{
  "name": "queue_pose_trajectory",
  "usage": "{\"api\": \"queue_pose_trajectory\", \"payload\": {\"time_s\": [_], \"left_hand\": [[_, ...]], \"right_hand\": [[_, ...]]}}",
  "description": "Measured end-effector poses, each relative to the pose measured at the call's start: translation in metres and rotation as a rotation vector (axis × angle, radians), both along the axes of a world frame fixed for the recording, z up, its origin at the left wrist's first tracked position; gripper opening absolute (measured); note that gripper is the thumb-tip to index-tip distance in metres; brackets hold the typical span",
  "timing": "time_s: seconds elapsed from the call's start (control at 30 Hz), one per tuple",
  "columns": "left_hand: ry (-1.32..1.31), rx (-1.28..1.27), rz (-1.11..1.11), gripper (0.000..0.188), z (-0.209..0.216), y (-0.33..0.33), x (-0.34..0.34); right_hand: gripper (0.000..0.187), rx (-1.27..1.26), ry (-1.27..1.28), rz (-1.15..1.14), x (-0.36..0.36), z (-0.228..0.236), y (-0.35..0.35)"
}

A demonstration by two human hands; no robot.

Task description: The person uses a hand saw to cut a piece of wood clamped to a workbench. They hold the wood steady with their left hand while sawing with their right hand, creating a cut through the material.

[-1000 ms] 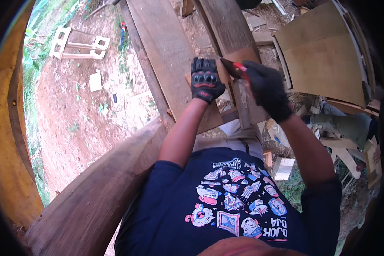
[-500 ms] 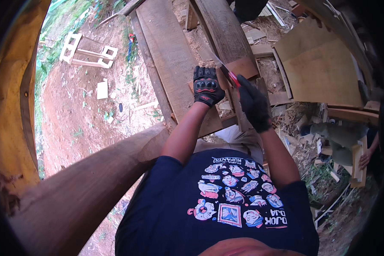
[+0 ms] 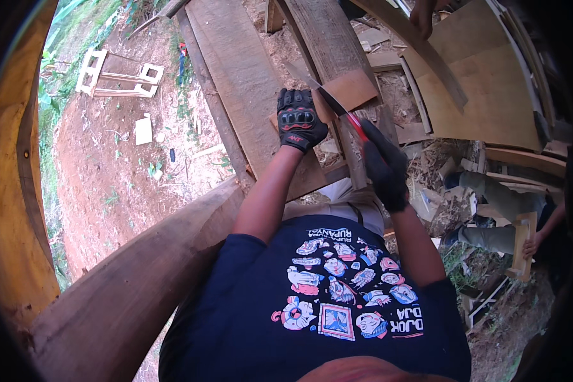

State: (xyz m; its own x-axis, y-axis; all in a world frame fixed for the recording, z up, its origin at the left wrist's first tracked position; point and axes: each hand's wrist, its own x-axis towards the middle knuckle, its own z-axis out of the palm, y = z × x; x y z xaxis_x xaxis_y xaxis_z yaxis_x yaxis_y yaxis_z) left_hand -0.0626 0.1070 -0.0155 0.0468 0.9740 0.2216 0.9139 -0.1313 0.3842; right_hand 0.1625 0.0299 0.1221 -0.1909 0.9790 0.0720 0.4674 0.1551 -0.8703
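Note:
My right hand point(image 3: 386, 167), in a black glove, is closed round the red handle of a hand saw point(image 3: 333, 100). The saw's blade slants away to the far left, across a short reddish-brown wooden board point(image 3: 352, 89). Just left of the blade, my left hand point(image 3: 297, 121), in a black glove with red trim, holds that board down, its fingers bent over it. The fingertips are hidden. Beneath the board lie long weathered planks point(image 3: 235, 70) with a gap between them.
A thick beam point(image 3: 140, 267) runs at my left. On the dirt stands a small wooden frame point(image 3: 118, 76). A plywood sheet point(image 3: 484, 83) leans at right. Another person's hand point(image 3: 421, 19) is on a long board point(image 3: 420, 48); a person at far right holds a wooden piece point(image 3: 523, 245).
My right hand has drawn the saw back toward me, while my left hand stays on the board. At upper right, another person's hand and long board have shifted further into view.

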Motion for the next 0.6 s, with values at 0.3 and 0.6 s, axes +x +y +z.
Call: {"api": "queue_pose_trajectory", "payload": {"time_s": [0.3,0.6], "left_hand": [[0.025,0.01,-0.045,0.048,0.01,0.003,0.0],[0.032,-0.036,-0.043,0.051,0.011,-0.003,0.004]], "right_hand": [[0.044,0.018,0.028,-0.033,0.011,-0.034,-0.011],[0.043,0.063,0.097,0.027,0.01,-0.032,0.004]]}}
